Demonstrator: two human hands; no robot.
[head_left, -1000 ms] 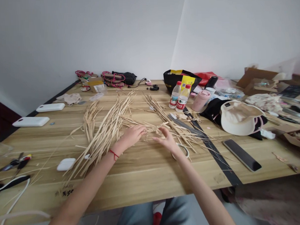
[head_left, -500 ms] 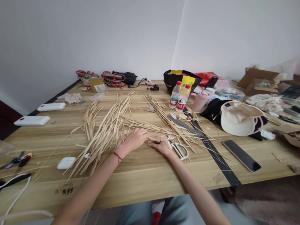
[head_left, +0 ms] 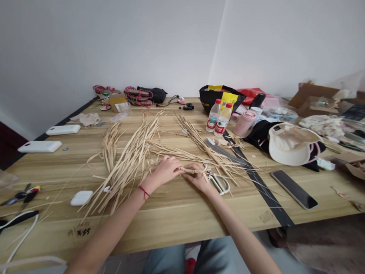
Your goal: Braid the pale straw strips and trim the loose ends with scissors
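A pale braided straw cord (head_left: 186, 169) runs between my two hands, low over the middle of the table. My left hand (head_left: 167, 169), with a red string at the wrist, has its fingers closed on the left part of the braid. Around the right part, the fingers of my right hand (head_left: 198, 178) are closed, and a short end sticks out past them. Scissors with white handles (head_left: 220, 184) lie just right of my right hand. Flat straw strips (head_left: 135, 150) spread in bundles beyond and left of my left hand; another bundle (head_left: 197, 138) lies behind my hands.
Two water bottles (head_left: 220, 119), a pink cup (head_left: 244, 123) and a white cap (head_left: 290, 145) stand at the right. A phone (head_left: 293, 189) lies near the front edge beside a black strip (head_left: 271, 202). A white earphone case (head_left: 81, 198) and two white devices (head_left: 40, 146) are at the left.
My right hand has lifted and shifted slightly, and more of the braid shows between the hands. My left hand stays almost in place. The table objects have not moved.
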